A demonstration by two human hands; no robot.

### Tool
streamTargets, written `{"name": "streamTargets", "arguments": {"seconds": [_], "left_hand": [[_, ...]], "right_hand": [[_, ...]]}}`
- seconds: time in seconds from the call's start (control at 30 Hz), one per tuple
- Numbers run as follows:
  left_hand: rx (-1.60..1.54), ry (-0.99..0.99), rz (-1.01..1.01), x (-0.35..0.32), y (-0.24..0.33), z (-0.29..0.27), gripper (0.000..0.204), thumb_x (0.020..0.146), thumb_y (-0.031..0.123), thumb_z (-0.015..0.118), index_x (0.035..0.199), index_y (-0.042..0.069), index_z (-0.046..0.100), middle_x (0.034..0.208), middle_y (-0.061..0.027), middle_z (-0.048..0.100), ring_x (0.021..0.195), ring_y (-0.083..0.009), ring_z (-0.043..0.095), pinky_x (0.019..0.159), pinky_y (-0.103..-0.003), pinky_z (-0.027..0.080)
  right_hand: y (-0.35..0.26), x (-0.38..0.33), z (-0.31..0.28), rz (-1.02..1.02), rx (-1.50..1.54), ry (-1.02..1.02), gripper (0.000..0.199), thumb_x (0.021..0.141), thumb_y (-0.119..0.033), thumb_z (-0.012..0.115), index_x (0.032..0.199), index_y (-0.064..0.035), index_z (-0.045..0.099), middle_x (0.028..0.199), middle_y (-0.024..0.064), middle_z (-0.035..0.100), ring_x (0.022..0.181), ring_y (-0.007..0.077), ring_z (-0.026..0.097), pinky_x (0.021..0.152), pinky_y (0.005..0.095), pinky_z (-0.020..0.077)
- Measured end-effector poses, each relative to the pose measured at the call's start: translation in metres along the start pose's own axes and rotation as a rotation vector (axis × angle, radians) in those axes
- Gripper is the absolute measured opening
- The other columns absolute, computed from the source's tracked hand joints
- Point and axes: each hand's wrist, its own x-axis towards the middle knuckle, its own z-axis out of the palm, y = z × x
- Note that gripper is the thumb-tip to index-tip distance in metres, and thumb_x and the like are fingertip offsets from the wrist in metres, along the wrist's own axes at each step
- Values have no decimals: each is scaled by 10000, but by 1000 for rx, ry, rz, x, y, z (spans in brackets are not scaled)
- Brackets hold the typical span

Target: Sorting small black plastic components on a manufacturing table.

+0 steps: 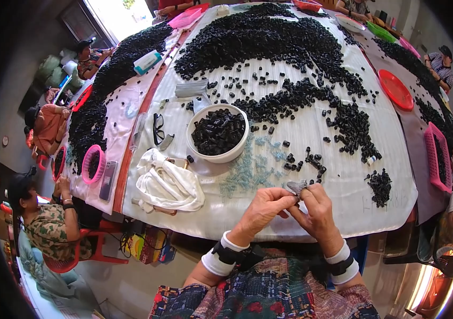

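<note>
My left hand and my right hand meet over the near edge of the white-covered table, fingertips pinched together. A small grey piece shows at the right fingertips; whether it is held or worn on a finger I cannot tell. What lies between the left fingertips is hidden. Just beyond my hands are loose small black parts and a scatter of thin bluish clear bits. Farther off to the left stands a white bowl heaped with black parts.
A white cloth lies at the left, with eyeglasses beyond it. Large heaps of black parts cover the far table. A small black pile sits at the right. Several people work around, near a pink basket and a red tray.
</note>
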Motion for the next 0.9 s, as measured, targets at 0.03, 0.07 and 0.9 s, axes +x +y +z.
{"name": "streamTargets", "arguments": {"seconds": [0.03, 0.07, 0.9], "left_hand": [[1, -4, 7, 1, 1, -2, 217, 868, 205, 606, 931, 5, 665, 824, -27, 654, 709, -84, 594, 595, -217, 488], [-17, 13, -2, 1, 1, -5, 217, 870, 215, 609, 930, 14, 664, 832, -35, 659, 701, -87, 601, 594, -219, 492], [-231, 746, 434, 32, 71, -113, 507, 851, 102, 633, 1269, 5, 365, 889, -139, 646, 656, -164, 643, 518, -269, 556]], "right_hand": [[0, 3, -1, 6, 17, -30, 246, 664, -82, 727, 808, 14, 551, 763, 139, 493, 690, 317, 497, 586, 378, 429], [-1, 5, -3, 2, 11, -27, 246, 664, -82, 727, 808, 14, 551, 763, 139, 493, 690, 317, 497, 586, 378, 429], [79, -21, -11, 379, -129, 153, 180, 751, 55, 591, 927, 27, 568, 834, 171, 578, 791, 338, 551, 703, 389, 445]]}}
